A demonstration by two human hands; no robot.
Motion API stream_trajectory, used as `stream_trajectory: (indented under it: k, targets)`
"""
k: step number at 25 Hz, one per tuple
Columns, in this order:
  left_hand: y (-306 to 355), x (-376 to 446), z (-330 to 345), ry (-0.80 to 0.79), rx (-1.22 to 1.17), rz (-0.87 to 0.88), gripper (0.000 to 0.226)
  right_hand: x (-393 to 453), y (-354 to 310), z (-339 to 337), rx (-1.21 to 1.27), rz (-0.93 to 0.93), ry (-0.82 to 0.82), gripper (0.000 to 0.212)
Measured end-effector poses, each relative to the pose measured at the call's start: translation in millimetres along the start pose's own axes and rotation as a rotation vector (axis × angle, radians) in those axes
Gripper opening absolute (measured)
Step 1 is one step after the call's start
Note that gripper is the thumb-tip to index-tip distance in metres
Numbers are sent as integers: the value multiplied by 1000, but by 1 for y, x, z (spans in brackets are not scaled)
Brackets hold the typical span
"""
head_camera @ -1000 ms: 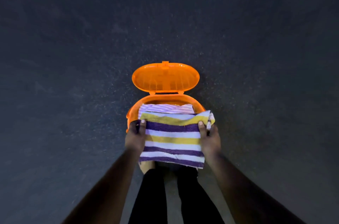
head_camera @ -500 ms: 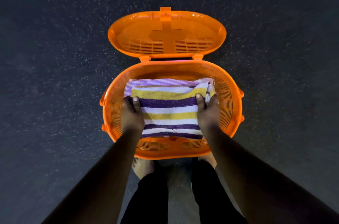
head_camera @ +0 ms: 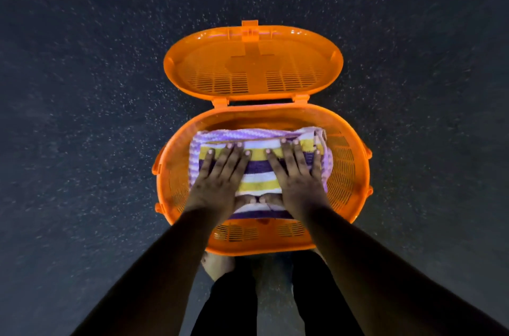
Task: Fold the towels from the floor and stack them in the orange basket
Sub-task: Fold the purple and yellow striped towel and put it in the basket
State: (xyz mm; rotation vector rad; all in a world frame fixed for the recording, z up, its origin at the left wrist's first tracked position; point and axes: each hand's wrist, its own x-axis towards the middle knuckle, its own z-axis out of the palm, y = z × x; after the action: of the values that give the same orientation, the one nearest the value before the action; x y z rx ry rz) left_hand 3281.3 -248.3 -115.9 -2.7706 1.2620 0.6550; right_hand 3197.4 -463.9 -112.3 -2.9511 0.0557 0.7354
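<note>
Lying flat under both hands' straight fingers (head_camera: 231, 155), striped towel (head_camera: 257, 170) fills orange basket (head_camera: 347, 170).

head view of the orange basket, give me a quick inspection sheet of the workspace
surface: dark speckled floor, the basket stands on it
job's things: orange slotted plastic basket, its hinged lid open and tipped back; folded purple, yellow and white striped towel lies inside on a folded lilac and white striped towel
clutter: nothing seen
grips: left hand and right hand lie flat, fingers straight, pressing on the top towel
cables: nothing seen
surroundings: person's dark trouser legs and a bare foot just behind the basket
</note>
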Motion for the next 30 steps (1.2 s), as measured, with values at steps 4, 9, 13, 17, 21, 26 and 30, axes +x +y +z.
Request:
stream_trajectory:
  k: [4,9,13,17,21,26,30]
  targets:
    - [-3,14,56,46,-6,-15,105,23,6,53,-1,42,32,108]
    - [-1,16,32,-92,-39,-21,108,22,6,34,18,36,-17,110]
    - [20,-12,-57,-280,-175,-152,104,-21,-6,-45,97,62,-190,104]
    - [46,-88,-205,-382,-361,-350,98,-98,-18,-196,192,140,-336,99]
    - [72,-160,-298,-281,-648,-565,100,-166,-32,-283,332,200,-367,106]
    - [152,-292,-445,-47,-725,-771,102,-279,-58,-426,293,-5,-309,107]
    - [212,-375,-497,104,-788,-934,103,-338,-80,-487,139,-258,-278,112]
